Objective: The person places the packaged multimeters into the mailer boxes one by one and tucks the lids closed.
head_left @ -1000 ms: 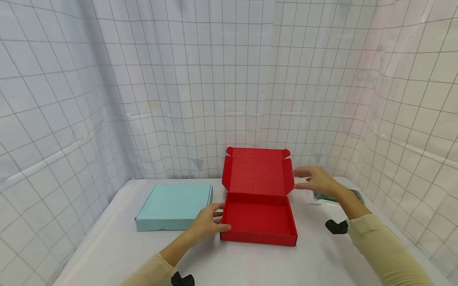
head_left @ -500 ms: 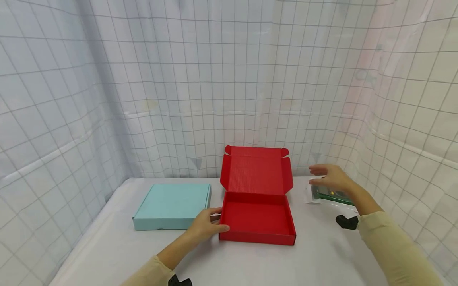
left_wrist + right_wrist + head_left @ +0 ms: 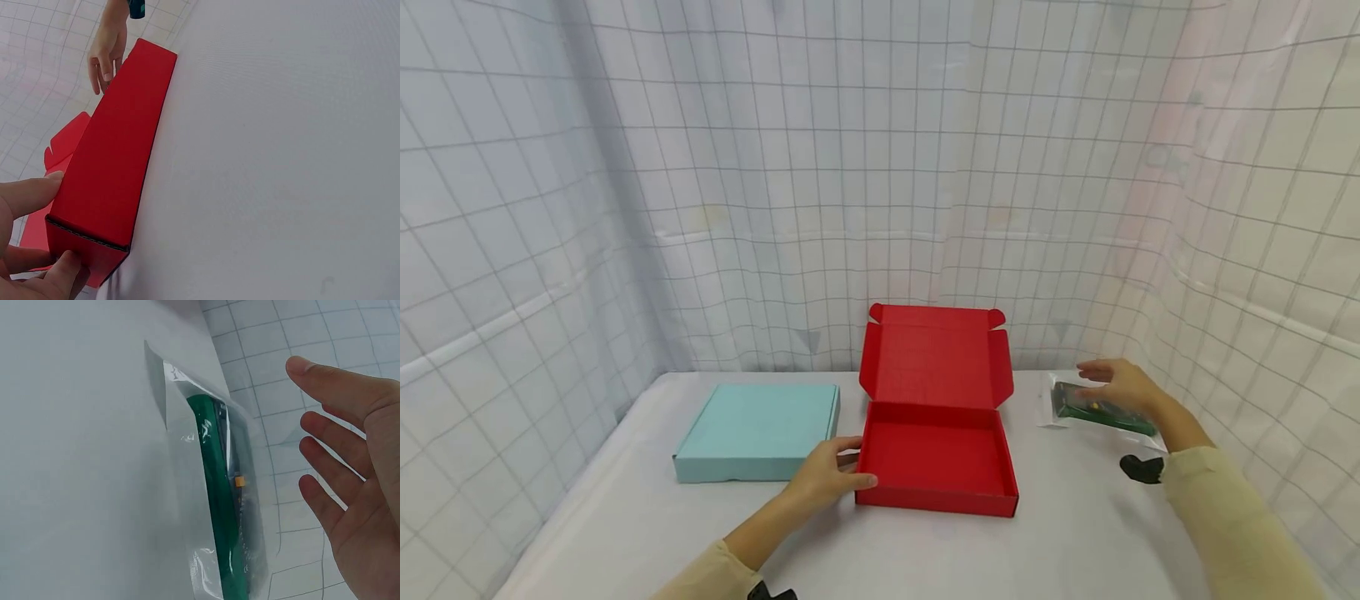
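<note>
A red cardboard box stands on the white table with its lid tipped back. My left hand grips its left side wall, the thumb at the rim near the front corner and the fingers against the outside. In the left wrist view that thumb rests at the box's upper edge. Over at the back right, my right hand hovers, fingers apart and empty, above a clear plastic bag. Inside the bag lies a long, flat green-and-dark item with a small orange spot.
A closed light blue box lies left of the red one, close to my left hand. White gridded curtain encloses the table at the back and both sides.
My right hand has moved right, from beside the red lid to over the bagged green item. The left hand keeps its place on the red box.
</note>
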`<action>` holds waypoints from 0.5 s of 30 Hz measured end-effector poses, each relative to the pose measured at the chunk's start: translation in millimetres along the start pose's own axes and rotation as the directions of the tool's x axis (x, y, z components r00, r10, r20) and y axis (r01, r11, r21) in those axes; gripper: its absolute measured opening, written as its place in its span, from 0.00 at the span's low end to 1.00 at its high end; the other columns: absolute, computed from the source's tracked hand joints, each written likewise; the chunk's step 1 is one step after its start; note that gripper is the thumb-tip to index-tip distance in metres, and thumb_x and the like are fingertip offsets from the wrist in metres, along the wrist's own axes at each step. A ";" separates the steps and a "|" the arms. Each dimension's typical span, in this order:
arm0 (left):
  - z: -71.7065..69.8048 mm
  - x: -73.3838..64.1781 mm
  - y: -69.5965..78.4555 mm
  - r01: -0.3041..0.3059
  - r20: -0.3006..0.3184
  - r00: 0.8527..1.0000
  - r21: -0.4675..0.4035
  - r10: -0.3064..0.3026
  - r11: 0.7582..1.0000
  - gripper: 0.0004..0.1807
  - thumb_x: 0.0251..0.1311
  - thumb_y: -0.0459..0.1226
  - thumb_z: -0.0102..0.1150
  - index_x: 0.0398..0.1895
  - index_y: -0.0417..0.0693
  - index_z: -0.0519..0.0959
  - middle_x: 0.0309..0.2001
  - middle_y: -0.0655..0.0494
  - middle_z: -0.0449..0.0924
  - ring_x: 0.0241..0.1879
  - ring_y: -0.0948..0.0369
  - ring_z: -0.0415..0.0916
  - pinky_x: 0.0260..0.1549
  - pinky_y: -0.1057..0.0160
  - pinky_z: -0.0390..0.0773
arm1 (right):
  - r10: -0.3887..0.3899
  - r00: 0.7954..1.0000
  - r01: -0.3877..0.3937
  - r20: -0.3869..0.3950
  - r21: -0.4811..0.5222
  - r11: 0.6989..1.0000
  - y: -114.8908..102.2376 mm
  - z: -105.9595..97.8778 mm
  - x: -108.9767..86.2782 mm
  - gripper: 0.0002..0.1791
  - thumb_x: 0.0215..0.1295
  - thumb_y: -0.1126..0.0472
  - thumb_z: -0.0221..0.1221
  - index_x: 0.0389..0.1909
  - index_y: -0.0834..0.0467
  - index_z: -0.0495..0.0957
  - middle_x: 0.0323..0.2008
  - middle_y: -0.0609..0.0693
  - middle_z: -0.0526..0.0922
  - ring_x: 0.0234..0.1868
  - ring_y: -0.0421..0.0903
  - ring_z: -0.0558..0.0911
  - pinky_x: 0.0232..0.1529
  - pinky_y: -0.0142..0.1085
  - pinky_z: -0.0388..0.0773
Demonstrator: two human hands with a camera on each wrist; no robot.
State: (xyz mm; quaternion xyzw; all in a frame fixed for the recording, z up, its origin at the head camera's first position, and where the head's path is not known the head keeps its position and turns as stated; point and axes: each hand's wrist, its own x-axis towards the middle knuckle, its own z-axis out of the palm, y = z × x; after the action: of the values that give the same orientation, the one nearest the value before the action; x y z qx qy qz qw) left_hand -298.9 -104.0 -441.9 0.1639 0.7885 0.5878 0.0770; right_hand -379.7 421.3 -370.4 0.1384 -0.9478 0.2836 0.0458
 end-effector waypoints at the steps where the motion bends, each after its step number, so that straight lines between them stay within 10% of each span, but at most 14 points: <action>1: 0.0 -0.6 -0.1 0.000 0.000 1.000 0.002 0.000 1.000 0.40 0.58 0.31 0.75 0.71 0.27 0.66 0.68 0.34 0.70 0.63 0.37 0.74 0.51 0.49 0.83 | 0.004 1.000 -0.004 0.003 -0.001 1.000 2.5 0.8 -0.6 0.35 0.67 0.54 0.69 0.67 0.71 0.72 0.62 0.70 0.78 0.64 0.71 0.75 0.60 0.67 0.71; 15: -2.0 -1.2 0.2 0.009 0.004 1.000 -0.017 -0.009 1.000 0.41 0.58 0.30 0.74 0.72 0.27 0.65 0.67 0.34 0.71 0.63 0.37 0.74 0.50 0.50 0.84 | 0.069 0.998 -0.069 0.004 -0.007 0.998 36.4 7.1 -8.4 0.41 0.66 0.51 0.70 0.69 0.74 0.68 0.66 0.74 0.71 0.67 0.75 0.67 0.62 0.70 0.66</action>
State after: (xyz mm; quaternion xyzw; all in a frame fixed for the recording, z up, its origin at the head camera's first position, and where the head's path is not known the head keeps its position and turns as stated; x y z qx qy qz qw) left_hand -298.4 -106.2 -441.1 0.1608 0.7841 0.5937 0.0825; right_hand -382.2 448.5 -396.8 0.1059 -0.9531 0.2814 0.0346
